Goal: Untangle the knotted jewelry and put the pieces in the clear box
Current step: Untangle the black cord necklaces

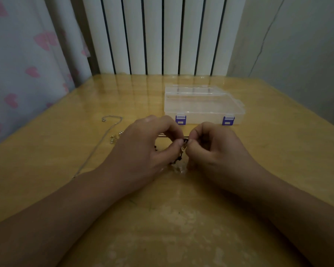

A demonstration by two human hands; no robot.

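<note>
Left hand (143, 149) and right hand (214, 151) together, fingertips pinching knotted jewelry (184, 146) between them above the bench (181, 218). Clear box (202, 105) just beyond, latched. Best to tease loops apart gently, never tugging; silver chain (106, 135) left of left hand.

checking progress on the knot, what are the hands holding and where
Both the left hand and right hand pinch the dark beaded jewelry tangle at its top, fingertips almost meeting.
</note>
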